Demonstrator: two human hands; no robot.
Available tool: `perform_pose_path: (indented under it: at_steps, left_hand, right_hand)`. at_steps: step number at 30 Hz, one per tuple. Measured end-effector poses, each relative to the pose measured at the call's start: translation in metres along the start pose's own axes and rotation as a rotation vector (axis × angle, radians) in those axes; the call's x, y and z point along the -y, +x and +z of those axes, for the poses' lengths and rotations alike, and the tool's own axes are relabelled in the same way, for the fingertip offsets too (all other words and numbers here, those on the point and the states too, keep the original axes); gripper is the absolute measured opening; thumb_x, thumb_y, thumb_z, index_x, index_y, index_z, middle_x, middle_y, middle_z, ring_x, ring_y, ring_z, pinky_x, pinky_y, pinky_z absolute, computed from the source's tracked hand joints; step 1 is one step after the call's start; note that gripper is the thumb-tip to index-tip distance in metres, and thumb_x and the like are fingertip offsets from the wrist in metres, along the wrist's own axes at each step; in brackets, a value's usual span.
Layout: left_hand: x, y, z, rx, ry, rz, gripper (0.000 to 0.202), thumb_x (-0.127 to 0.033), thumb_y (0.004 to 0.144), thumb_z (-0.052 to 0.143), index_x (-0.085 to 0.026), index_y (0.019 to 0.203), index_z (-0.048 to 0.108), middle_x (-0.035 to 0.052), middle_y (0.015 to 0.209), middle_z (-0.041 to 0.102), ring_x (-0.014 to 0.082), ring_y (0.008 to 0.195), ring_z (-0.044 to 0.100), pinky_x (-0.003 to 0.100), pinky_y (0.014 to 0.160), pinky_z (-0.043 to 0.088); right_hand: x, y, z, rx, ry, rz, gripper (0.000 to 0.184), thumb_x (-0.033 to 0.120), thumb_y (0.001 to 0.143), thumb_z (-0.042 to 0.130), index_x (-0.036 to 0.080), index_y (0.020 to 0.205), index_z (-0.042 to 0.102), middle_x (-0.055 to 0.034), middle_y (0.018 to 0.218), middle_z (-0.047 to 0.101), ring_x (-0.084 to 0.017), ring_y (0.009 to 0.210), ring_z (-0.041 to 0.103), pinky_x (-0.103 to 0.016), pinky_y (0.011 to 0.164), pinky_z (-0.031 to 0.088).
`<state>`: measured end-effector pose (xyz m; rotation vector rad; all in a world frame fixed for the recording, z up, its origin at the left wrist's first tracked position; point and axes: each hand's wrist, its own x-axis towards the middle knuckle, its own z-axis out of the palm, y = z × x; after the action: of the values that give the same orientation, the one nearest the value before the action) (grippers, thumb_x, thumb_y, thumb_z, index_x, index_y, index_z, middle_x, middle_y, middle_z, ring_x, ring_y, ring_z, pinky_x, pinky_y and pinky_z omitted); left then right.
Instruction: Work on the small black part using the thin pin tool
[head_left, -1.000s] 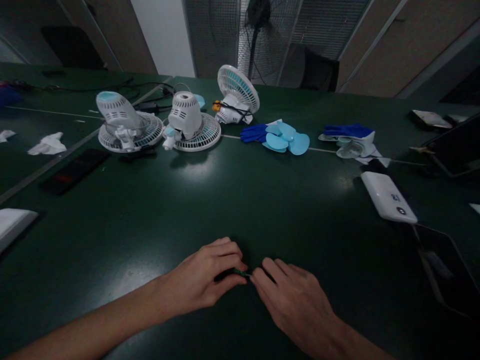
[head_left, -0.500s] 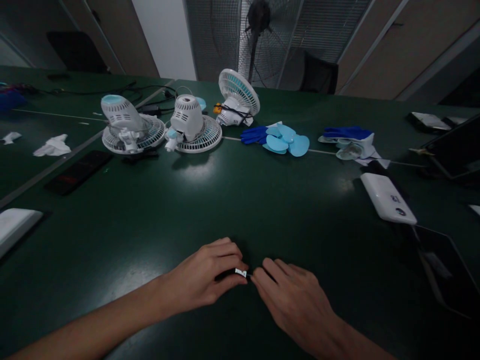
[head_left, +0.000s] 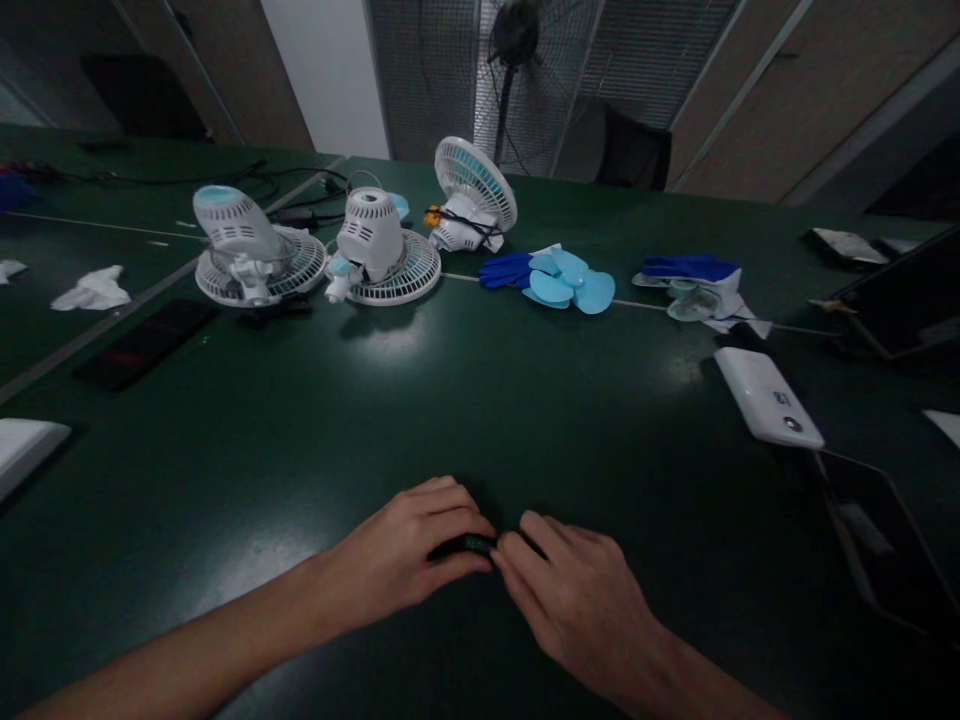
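Low over the green table, my left hand (head_left: 416, 540) pinches a small dark piece (head_left: 478, 544) between thumb and fingers. A dark green surface of this piece shows in the gap between them; its kind is too small to make out. My right hand (head_left: 581, 590) is closed, its thumb and fingertips pressed together at the right end of the piece, against the left fingertips. Whatever the right fingers pinch is hidden.
Two white fans (head_left: 371, 240) lie face down at the back left, and another fan (head_left: 472, 195) is tilted behind. Blue fan blades (head_left: 570, 282) and gloves (head_left: 694, 285) lie along the back. A white casing (head_left: 769, 398) sits right, a black phone-like slab (head_left: 146, 343) left.
The white patch on the small piece no longer shows; a dark green surface does. My right hand has shifted slightly left, closer to my left fingertips.
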<state>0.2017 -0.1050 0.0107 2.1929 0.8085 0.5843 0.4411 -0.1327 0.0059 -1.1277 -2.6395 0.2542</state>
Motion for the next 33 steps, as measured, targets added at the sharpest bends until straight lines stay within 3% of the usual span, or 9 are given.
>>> perform_pose_path:
  at_steps: [11, 24, 33]
  left_hand:
    - [0.006, -0.003, 0.001, -0.014, -0.013, 0.003, 0.02, -0.03, 0.1, 0.062, -0.018, 0.115, 0.067, 0.0084, 0.104, 0.067, 0.0185, 0.098, 0.062, 0.031, 0.086, 0.05]
    - [0.006, -0.003, 0.001, -0.006, -0.008, 0.0, 0.022, -0.031, 0.099, 0.064, -0.017, 0.115, 0.067, 0.0084, 0.104, 0.067, 0.019, 0.098, 0.062, 0.032, 0.087, 0.05]
    - [0.003, -0.004, 0.001, 0.037, 0.047, 0.036, 0.021, -0.034, 0.101, 0.06, -0.021, 0.115, 0.068, 0.0061, 0.104, 0.067, 0.0178, 0.098, 0.062, 0.032, 0.089, 0.05]
  right_hand:
    - [-0.001, -0.003, -0.004, 0.05, -0.065, 0.012, 0.017, 0.021, 0.103, 0.05, 0.024, 0.088, 0.057, -0.0007, 0.082, 0.061, -0.019, 0.067, 0.061, -0.033, 0.059, 0.034]
    - [0.002, 0.001, -0.007, 0.018, -0.05, 0.006, 0.02, 0.019, 0.103, 0.048, 0.024, 0.085, 0.056, -0.0007, 0.08, 0.06, -0.019, 0.064, 0.062, -0.033, 0.058, 0.035]
    - [0.012, 0.003, -0.003, -0.1, -0.142, -0.046, 0.016, 0.019, 0.103, 0.049, 0.023, 0.093, 0.062, -0.0004, 0.077, 0.061, -0.021, 0.061, 0.06, -0.036, 0.056, 0.035]
